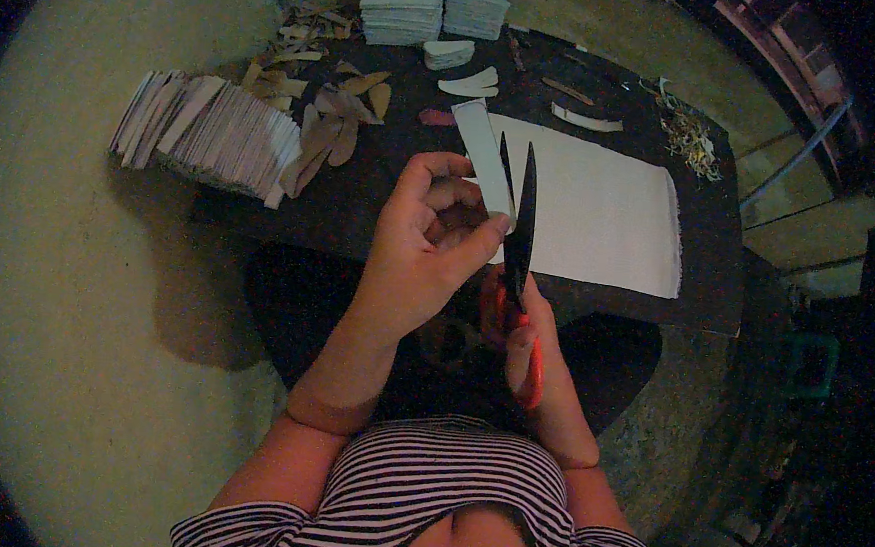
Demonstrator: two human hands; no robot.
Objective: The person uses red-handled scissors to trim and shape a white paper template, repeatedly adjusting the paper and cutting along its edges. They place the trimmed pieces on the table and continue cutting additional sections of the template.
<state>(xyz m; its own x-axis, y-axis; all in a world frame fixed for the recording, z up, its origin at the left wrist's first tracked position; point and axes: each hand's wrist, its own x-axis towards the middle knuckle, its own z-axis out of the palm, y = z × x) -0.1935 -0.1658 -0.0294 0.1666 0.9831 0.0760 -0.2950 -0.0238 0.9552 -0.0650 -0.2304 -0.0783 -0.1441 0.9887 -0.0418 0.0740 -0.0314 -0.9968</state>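
Observation:
My left hand (422, 237) pinches a pale strip (480, 156) near its lower end, thumb in front and fingers behind. The strip is long, narrow and slightly slanted, with a dark line near its top end. In my right hand (543, 355) is a pair of scissors (521, 244) with red handles and dark blades. The blades point away from me and stand apart, close beside the strip's right edge. Whether a blade touches the strip I cannot tell. Beyond the scissors, a white fabric-like sheet (607, 209) with a frayed right edge lies on the dark table (710, 245).
Stacked strips (211, 134) stand at the table's left, beside brown curved scraps (331, 132). Tall pale stacks (402, 6) rise at the back. Nearer lie small cut pieces (467, 81) and a curved white strip (585, 118). A heap of thread trimmings (694, 144) sits far right.

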